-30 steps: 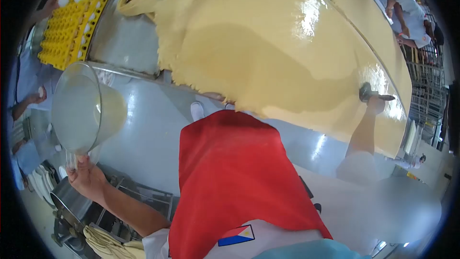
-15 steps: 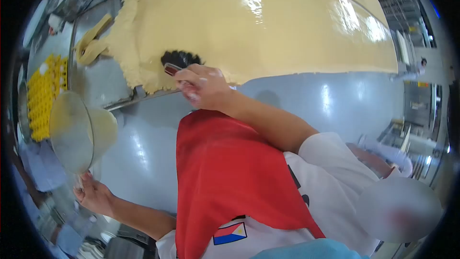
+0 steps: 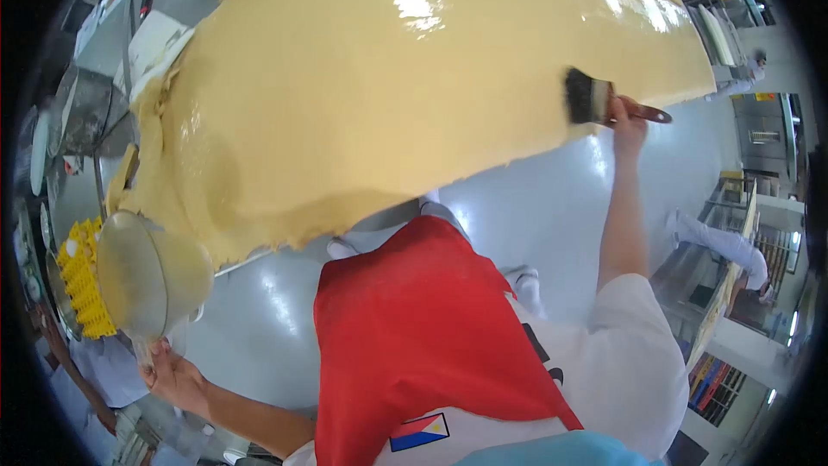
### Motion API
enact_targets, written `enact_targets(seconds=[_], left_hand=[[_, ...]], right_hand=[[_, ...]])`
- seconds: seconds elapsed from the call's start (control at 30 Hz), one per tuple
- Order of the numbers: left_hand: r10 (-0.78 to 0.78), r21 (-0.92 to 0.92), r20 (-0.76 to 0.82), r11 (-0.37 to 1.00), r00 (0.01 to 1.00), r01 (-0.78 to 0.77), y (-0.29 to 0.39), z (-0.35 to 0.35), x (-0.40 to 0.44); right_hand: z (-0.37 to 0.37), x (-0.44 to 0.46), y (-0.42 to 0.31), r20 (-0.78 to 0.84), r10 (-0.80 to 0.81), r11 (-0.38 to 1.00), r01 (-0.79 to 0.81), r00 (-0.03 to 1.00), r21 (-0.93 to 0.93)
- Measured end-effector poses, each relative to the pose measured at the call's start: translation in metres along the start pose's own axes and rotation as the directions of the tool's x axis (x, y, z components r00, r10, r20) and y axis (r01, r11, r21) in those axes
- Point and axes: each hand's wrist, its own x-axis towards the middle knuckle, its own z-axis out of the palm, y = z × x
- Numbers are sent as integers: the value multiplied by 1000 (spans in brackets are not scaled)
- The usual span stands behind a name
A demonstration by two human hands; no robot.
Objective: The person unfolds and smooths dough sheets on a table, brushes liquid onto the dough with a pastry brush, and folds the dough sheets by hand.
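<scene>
Gripping brush (image 3: pixel 586 97) in right hand (image 3: pixel 628 114), closed firmly near base of brown handle. Pointing right at handle end, left at dark bristles. Positioned over dough (image 3: pixel 362 95), near its front edge, toward right end; too blurred at bristles to confirm contact. Holding jug (image 3: pixel 159 276) in left hand (image 3: pixel 175 377), pinched narrow on its handle. Clear-walled, yellowish, seen through open mouth; cannot tell fill level. Held out by dough's left front corner, partly covering it in view; cannot tell if touching. Seeing dough as one broad sheet, ragged at left, shiny in patches at top and upper right. Also seeing yellow egg tray (image 3: pixel 89 285) left of jug, red apron (image 3: pixel 423 319) at center, grey floor (image 3: pixel 552 207) below dough edge, another person (image 3: pixel 729 250) bending at far right.
</scene>
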Motion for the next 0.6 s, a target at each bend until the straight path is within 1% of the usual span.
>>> enact_targets(seconds=[0.03,0.07,0.1,0.13,0.17,0.2,0.23,0.27,0.3,0.33,0.37,0.4,0.43,0.47,0.5,0.53,0.6], left_hand=[[10,0,-2,1000,1000,-10,2,14,-8],[4,-16,-51,1000,999,-5,3,27,-17],[-2,-29,-100,1000,995,0,4,41,-24],[6,-21,-103,1000,995,-8,5,52,-30],[12,-35,-84,999,996,-15,7,62,-36],[17,-50,-70,999,997,-21,8,72,-43],[25,-39,-86,999,996,-28,10,80,-51],[27,-31,-60,999,998,-29,11,87,-56],[31,-26,-33,999,999,-32,12,93,-60],[45,-20,-46,999,998,-46,13,102,-64],[29,12,-82,1000,996,-28,14,113,-65],[13,41,-111,999,994,-8,15,123,-66],[24,40,-102,999,995,-20,15,131,-66],[24,33,-106,999,994,-21,14,136,-64],[23,27,-104,999,994,-21,15,142,-61],[30,26,-80,999,996,-28,20,153,-58],[1,18,-64,1000,998,1,23,179,-53]], right_hand=[[-12,26,9,-117,42,998,-48,992,-44],[-20,50,19,-233,82,991,-103,969,-81],[-23,73,35,-288,57,998,-66,956,-21],[-17,92,54,-283,65,997,-71,957,-12],[-4,103,60,-288,51,954,-132,956,-268],[16,111,61,-283,32,844,-178,959,-505],[51,107,57,-133,-41,893,-23,990,-448],[99,92,45,9,-130,924,124,992,-361],[143,67,0,97,1,942,31,995,-334],[181,40,-54,229,19,958,48,973,-283],[223,14,-80,345,3,994,35,938,-104],[248,-13,-129,428,-73,997,65,901,35],[278,-36,-148,521,-179,980,103,835,171],[297,-49,-171,657,-253,962,112,710,249],[308,-60,-200,635,-346,918,111,691,380],[314,-63,-224,650,-403,904,168,645,394],[350,-59,-253,637,-418,908,269,647,323]])
